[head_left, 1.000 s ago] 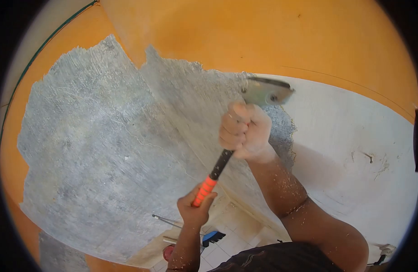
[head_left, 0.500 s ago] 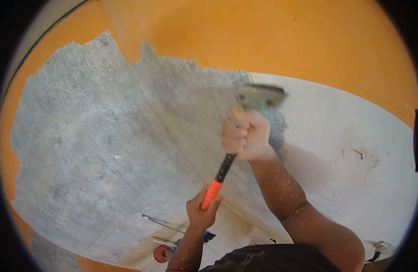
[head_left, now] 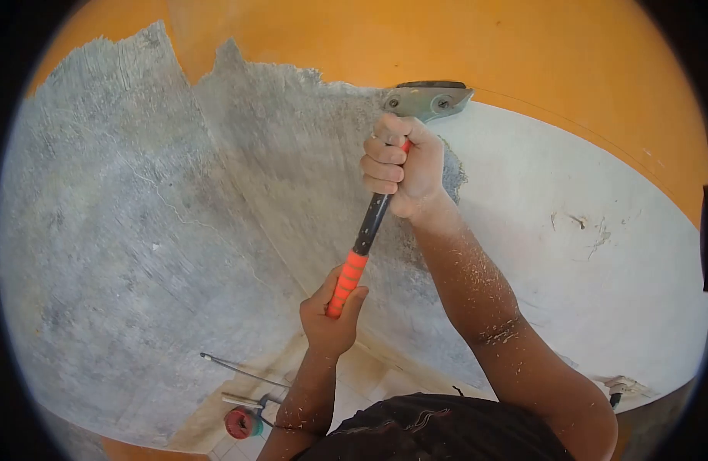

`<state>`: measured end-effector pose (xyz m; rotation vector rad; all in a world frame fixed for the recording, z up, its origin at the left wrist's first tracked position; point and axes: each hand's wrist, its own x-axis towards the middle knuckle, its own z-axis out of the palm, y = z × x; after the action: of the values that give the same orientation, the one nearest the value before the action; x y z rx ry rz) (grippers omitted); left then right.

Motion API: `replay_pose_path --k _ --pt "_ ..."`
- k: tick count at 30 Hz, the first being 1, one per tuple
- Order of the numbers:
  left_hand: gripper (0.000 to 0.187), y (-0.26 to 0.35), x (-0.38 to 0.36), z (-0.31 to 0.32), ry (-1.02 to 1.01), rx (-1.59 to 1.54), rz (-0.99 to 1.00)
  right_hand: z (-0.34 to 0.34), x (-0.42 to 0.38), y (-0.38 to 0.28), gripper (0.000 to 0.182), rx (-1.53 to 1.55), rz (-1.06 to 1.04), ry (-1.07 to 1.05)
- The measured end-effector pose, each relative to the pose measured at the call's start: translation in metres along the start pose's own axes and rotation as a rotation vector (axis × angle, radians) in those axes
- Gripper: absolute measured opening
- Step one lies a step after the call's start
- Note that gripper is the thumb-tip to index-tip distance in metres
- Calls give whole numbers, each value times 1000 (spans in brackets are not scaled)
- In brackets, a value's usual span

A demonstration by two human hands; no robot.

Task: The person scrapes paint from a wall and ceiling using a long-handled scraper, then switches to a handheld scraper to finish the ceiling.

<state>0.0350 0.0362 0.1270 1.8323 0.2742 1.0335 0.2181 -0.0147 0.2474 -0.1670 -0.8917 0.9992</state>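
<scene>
A long-handled wall scraper point(head_left: 371, 224) with a black and orange grip slants up the wall in front of me. My right hand point(head_left: 406, 163) is closed around the upper shaft, just below the grey-green metal head point(head_left: 428, 101). Lower down, my left hand point(head_left: 331, 316) wraps the orange end of the handle. The head lies at the wall, where orange paint point(head_left: 515, 54), a white layer point(head_left: 523, 169) and the rough grey stripped surface point(head_left: 292, 131) meet. Its blade edge is hard to make out.
Grey stripped wall spreads left across a corner. On the floor below are a red round object point(head_left: 239, 422) and a thin dark rod or cable point(head_left: 242, 370). A small crack point(head_left: 581, 221) marks the white area. Pale flakes cling to my right forearm.
The scraper head and both hands have moved upward and slightly left in view, and the head now reaches the orange paint's lower edge. My view has also shifted. Both hands keep their grip.
</scene>
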Motion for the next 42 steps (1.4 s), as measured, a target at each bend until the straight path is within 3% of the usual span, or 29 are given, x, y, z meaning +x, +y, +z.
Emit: replay_pose_path --k 8,10,13,16,17,21,24,28,30,33,35,38,42 --pt "37 -21 -17 15 -205 -139 -72 6 -7 6 30 -171 17 332" --pt "39 -15 -15 21 -285 -324 -171 21 -7 5 24 -270 -29 444" --pt "43 -9 -24 33 -388 -439 -101 44 -23 3 18 -526 -230 591" --pt "43 -10 -32 54 -513 -472 4 50 -35 -11 18 -683 -198 612" --pt "43 2 -32 55 -622 -531 -90 53 -34 -14 19 -689 -144 587" --pt "44 20 -38 73 -698 -702 -128 58 -31 -25 22 -741 -39 599" --pt "44 29 -47 75 -735 -700 -89 56 -38 -33 25 -615 63 512" --pt "49 35 -47 80 -809 -753 -46 57 -37 -32 27 -666 109 582" --pt "49 39 -41 87 -765 -775 -5 59 -23 -29 26 -859 108 737" --pt "46 44 -37 91 -736 -786 -25 71 -17 -26 25 -968 90 810" --pt "43 46 -42 85 -820 -865 -37 78 -21 -24 26 -1065 66 856" --pt "42 44 -41 85 -756 -857 136 83 -20 -21 26 -1134 51 905" --pt "42 49 -35 77 -858 -950 -17 85 -5 -12 27 -1160 52 943"
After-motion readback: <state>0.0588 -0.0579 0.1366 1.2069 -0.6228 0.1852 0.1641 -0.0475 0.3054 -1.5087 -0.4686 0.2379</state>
